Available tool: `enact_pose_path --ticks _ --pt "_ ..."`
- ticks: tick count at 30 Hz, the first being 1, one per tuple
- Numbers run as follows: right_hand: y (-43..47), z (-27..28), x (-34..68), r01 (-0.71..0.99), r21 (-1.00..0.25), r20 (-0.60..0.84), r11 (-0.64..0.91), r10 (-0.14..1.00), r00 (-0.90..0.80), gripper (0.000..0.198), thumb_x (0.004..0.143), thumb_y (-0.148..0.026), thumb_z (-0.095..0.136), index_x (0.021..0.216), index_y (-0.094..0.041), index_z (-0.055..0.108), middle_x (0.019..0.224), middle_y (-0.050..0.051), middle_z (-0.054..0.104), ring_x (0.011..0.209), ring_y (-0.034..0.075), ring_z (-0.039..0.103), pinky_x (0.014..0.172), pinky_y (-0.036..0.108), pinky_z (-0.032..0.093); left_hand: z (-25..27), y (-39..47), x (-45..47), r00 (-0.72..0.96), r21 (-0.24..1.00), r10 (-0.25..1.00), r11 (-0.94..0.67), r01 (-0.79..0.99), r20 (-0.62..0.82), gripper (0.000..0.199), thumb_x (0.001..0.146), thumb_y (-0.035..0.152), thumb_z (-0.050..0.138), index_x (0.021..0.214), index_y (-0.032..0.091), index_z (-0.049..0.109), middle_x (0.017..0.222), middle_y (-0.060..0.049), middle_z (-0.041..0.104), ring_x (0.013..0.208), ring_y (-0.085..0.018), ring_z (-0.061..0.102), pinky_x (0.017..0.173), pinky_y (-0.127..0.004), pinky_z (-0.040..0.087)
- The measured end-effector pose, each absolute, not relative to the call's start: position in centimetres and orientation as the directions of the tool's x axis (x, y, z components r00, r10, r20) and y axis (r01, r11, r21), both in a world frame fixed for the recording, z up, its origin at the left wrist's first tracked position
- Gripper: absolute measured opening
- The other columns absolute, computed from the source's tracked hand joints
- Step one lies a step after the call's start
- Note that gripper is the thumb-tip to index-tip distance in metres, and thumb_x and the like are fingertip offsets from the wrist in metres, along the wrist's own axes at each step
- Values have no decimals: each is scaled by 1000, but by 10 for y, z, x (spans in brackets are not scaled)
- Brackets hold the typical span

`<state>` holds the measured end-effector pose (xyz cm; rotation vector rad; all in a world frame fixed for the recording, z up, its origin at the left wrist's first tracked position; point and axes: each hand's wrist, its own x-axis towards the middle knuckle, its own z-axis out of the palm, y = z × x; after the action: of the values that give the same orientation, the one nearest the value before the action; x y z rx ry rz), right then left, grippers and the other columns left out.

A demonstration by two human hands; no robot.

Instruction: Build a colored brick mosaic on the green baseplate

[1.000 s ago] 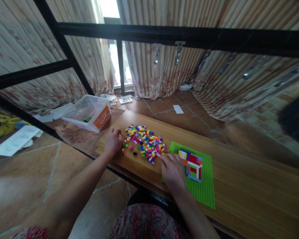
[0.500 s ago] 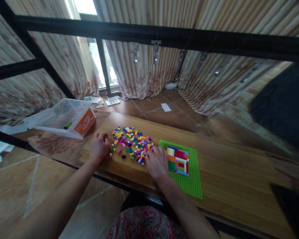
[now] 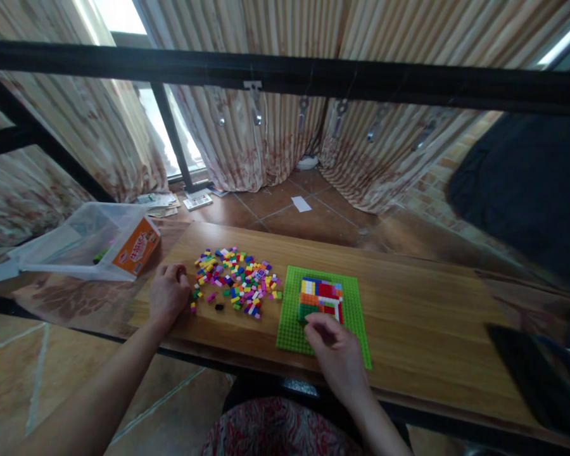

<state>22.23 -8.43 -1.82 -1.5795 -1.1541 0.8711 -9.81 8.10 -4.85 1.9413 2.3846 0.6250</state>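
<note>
Over the lower part of a green studded baseplate (image 3: 292, 335), my right hand (image 3: 339, 354) is in a pinch, thumb and fingertips together. Whatever is between them is too small to make out. Its fingertips are beside the lower left of a flat, many-coloured block of joined toy bricks (image 3: 320, 291), covering part of it. My left hand (image 3: 170, 294) rests on the table at the left of a spread of loose toy bricks (image 3: 237, 278). The left fingers are curled, and what they hold, if anything, is hidden. A black brick (image 3: 219, 307) lies near the front of the spread.
A clear plastic bin (image 3: 90, 240) with an orange label stands left of the wooden table (image 3: 418, 310). A black bar (image 3: 285, 76) crosses above, before curtains (image 3: 275, 145). A dark flat object (image 3: 527, 373) lies at the table's right end.
My right hand has moved from the loose bricks rightward to over the baseplate, its fingers now pinched. The left hand stays beside the bricks. The whole view has shifted a little.
</note>
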Motion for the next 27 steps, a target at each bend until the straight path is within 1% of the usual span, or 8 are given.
enact_pose_path --ticks 1,3,6,9,15,19,22,27 --pt "-88 -22 231 230 -966 -31 -115 939 342 25 83 -41 61 93 -21 71 82 4 72 70 18 67 64 28 53 -48 81 -98 -236 306 941 156 939 245 33 88 30 41 105 18 66 112 -12 61 97 -26 61 84 -35 48" --pt "-92 -29 251 200 -969 -50 -148 903 427 31 81 -47 63 95 -21 73 85 6 74 70 19 69 64 31 55 -47 81 -97 -242 311 938 160 937 246 33 87 29 42 106 18 66 113 -12 61 97 -26 61 84 -36 49" --pt "-91 -35 279 203 -964 -37 -171 845 534 35 78 -52 66 91 -20 73 81 7 75 68 21 70 64 34 56 -46 81 -96 -244 316 939 162 935 242 32 85 26 44 106 18 66 114 -12 60 98 -26 61 84 -36 49" --pt "-82 -39 297 194 -967 -22 -167 809 587 38 75 -54 68 89 -19 72 77 7 75 68 22 71 64 36 57 -44 81 -96 -226 312 945 146 939 238 32 86 27 42 105 17 66 113 -13 60 100 -26 61 86 -37 50" --pt "-63 -53 304 221 -968 22 -117 842 539 34 75 -51 68 84 -19 74 81 6 75 74 21 69 70 35 55 -45 82 -97 -226 288 945 153 945 238 32 88 28 42 108 16 65 116 -12 60 103 -27 60 89 -40 50" --pt "-54 -59 304 229 -966 22 -117 848 530 30 74 -48 69 83 -21 76 85 5 75 77 21 67 73 35 53 -45 82 -96 -247 297 944 177 938 217 32 87 27 43 109 17 65 117 -12 60 104 -28 60 90 -40 50" --pt "-51 -57 306 215 -967 0 -133 849 528 28 71 -47 72 80 -21 77 81 5 75 75 21 66 70 34 52 -43 81 -95 -244 288 947 179 941 209 33 87 27 43 109 16 65 118 -13 59 104 -28 60 90 -41 50" --pt "-47 -55 309 135 -974 -82 -183 837 540 30 64 -47 75 77 -20 76 78 5 75 69 20 64 58 29 47 -38 79 -91 -231 286 951 167 944 207 33 88 27 42 110 15 64 118 -13 59 105 -27 60 91 -40 49"
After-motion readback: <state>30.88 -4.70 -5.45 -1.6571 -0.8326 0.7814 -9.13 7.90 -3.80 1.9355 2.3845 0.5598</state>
